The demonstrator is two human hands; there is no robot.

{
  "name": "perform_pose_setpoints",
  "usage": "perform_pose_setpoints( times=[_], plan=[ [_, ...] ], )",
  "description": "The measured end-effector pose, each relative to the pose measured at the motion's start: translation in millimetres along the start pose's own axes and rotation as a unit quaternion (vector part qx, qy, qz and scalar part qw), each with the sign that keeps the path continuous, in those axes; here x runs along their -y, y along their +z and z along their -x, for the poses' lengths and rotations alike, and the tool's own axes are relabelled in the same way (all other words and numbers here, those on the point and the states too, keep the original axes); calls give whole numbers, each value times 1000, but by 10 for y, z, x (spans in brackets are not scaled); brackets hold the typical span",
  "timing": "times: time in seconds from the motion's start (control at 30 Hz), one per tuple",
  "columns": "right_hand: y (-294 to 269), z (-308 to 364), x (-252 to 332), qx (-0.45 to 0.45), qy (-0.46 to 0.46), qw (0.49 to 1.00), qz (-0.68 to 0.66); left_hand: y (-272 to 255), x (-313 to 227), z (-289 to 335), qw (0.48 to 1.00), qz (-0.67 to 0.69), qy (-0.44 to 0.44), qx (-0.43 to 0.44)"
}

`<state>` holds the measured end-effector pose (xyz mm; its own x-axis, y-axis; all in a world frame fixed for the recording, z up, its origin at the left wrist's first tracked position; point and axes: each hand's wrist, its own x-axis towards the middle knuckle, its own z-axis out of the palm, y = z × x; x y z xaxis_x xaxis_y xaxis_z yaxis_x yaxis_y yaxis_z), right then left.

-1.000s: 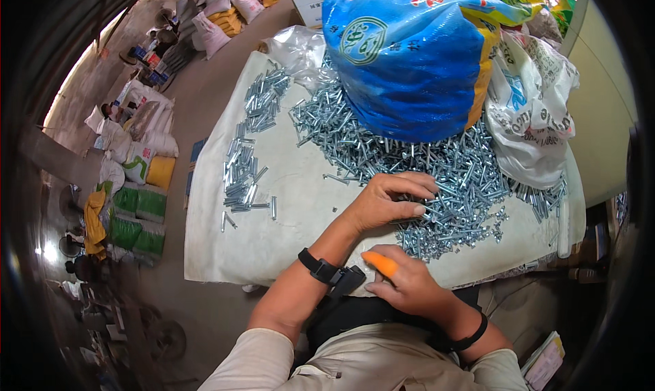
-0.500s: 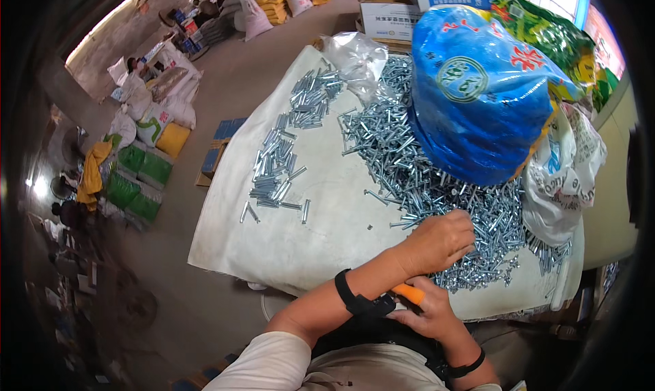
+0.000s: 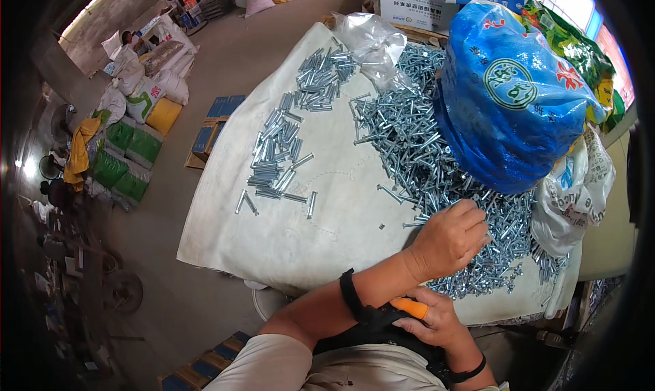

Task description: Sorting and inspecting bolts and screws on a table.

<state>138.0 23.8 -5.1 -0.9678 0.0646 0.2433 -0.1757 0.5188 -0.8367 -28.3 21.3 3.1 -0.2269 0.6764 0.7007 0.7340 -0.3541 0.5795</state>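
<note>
Pale cloth (image 3: 327,254) evenly lit, far-right opening (image 3: 570,2) near white, glare on blue bag (image 3: 512,118) and clear plastic (image 3: 375,43), glints on screws (image 3: 416,145), left clutter (image 3: 68,254) dim and soft, bright spot (image 3: 31,166) there, straight edges bowed, rim black.

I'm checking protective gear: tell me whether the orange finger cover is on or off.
On: the orange finger cover sheathes a finger of the right hand.

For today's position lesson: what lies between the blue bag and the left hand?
In the head view, loose metal fasteners lie between the blue bag and the left hand.
</note>
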Motion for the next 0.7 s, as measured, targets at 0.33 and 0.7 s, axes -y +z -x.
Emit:
perform_pose_setpoints(
  times=[0.33, 0.7],
  plan=[
    [47, -126, -2, -5, 9, 1000, -25, -107, 324, -46, 956, 259, -107, -86],
    [67, -245, 134, -37, 76, 983, -161, -250, 429, -34, 728, 631, -243, -113]
  ],
)
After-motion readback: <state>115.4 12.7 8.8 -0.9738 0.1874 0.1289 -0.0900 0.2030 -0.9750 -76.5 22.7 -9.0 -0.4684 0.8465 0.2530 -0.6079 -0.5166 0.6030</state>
